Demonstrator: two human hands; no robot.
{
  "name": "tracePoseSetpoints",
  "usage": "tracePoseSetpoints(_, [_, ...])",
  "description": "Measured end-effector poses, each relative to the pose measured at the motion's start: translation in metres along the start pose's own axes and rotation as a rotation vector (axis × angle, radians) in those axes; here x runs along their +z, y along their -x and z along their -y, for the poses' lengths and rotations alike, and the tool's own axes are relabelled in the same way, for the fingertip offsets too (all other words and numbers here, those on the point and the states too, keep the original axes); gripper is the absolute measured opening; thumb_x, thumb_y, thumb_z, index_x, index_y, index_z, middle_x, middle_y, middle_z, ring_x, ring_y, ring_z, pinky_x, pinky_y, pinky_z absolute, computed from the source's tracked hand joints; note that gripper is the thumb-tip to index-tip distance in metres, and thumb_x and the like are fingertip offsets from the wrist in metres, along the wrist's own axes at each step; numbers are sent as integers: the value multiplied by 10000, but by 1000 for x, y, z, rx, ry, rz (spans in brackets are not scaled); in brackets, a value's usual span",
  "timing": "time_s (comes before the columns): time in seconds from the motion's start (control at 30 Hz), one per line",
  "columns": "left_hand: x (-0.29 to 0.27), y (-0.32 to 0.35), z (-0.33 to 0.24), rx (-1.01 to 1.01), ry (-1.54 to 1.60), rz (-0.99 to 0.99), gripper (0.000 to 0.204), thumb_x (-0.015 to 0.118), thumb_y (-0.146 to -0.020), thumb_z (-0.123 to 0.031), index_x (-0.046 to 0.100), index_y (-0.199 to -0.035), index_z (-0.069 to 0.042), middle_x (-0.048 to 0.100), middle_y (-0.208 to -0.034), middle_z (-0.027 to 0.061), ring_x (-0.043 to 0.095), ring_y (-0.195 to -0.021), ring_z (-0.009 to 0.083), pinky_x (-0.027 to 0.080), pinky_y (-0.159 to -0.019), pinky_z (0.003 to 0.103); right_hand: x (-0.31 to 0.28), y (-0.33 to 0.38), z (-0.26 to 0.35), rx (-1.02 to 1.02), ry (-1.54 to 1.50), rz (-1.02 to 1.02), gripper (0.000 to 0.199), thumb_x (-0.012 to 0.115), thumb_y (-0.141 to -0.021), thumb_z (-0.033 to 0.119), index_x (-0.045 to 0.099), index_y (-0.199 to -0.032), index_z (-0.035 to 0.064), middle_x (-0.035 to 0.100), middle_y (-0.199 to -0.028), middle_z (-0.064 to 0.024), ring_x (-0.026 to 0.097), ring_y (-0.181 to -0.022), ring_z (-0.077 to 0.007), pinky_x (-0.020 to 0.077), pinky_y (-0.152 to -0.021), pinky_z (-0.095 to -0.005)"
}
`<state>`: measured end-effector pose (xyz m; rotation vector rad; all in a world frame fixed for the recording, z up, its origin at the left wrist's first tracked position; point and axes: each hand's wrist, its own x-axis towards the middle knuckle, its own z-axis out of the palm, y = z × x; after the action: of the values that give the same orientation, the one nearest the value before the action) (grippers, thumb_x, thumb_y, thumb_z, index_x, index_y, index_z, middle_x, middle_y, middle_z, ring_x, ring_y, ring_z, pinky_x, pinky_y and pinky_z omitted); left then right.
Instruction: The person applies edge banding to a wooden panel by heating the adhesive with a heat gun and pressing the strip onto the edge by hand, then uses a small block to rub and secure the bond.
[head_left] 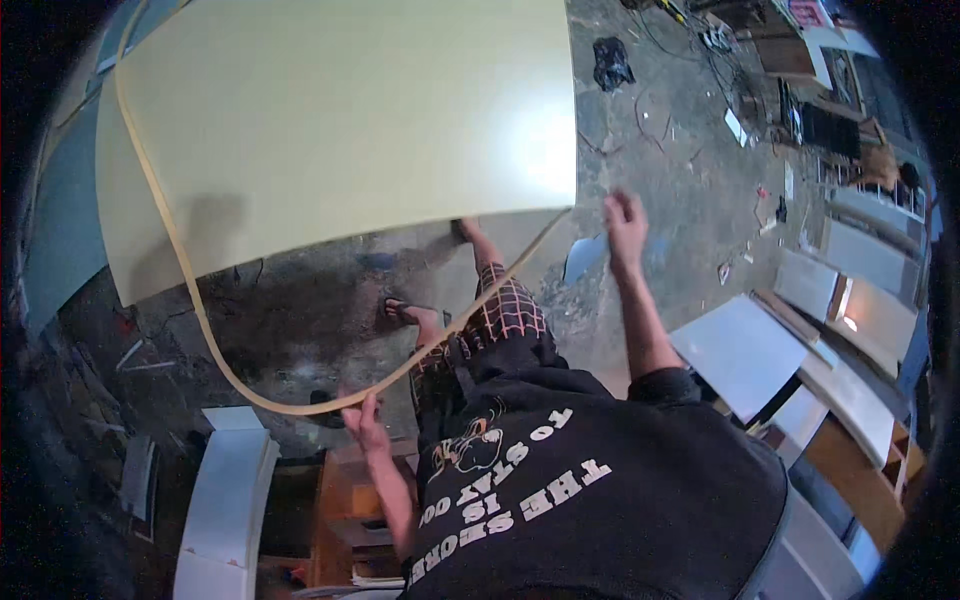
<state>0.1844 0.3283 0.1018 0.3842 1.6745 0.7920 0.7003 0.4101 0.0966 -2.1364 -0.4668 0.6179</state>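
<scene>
A long, thin, tan strip of edge banding (pixel 193 290) hangs in a wide loop off a large cream panel (pixel 350 120). My left hand (pixel 368 424) pinches the strip at the bottom of this loop, in front of my body on the left. From there the strip rises rightward to the panel's near right corner, where its end appears to meet the edge. Just right of that corner, my right hand (pixel 626 232) is raised apart from the panel, fingers loosely bent and slightly blurred, with nothing visible in them. The strip's other stretch runs up over the panel's left side.
A blue-grey panel (pixel 65 230) lies beside the cream one on the left. Stacked white boards (pixel 228 490) stand at lower left, and more boards (pixel 745 350) lean on the right. A black plastic bag (pixel 612 64) and scraps lie on the concrete floor (pixel 690 200).
</scene>
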Motion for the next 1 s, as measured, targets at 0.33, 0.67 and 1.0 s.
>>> tracePoseSetpoints(0.33, [-13,-16,18,144,-1,196,719,618,-870,-26,236,-1477,17,590,-1032,103,552,-892,159,453,-844,295,72,137,-38,400,-714,317,527,470,-998,438,491,-1358,54,576,-1275,-86,550,-1111,-207,437,-931,-373])
tracePoseSetpoints(0.67, [-30,-43,3,104,-31,301,669,613,-867,-14,297,-1456,1,585,-1081,105,569,-959,161,448,-917,304,91,128,-30,325,-850,112,442,623,-953,301,580,-1228,-42,657,-1046,-131,639,-915,-202,518,-815,-341])
tracePoseSetpoints(1.0, [-4,-81,-55,45,-60,250,652,539,-908,-13,251,-1492,-39,609,-1054,94,547,-785,124,451,-714,250,106,121,-27,386,-911,83,420,622,-952,327,575,-1221,7,648,-1060,-82,623,-923,-160,497,-819,-316])
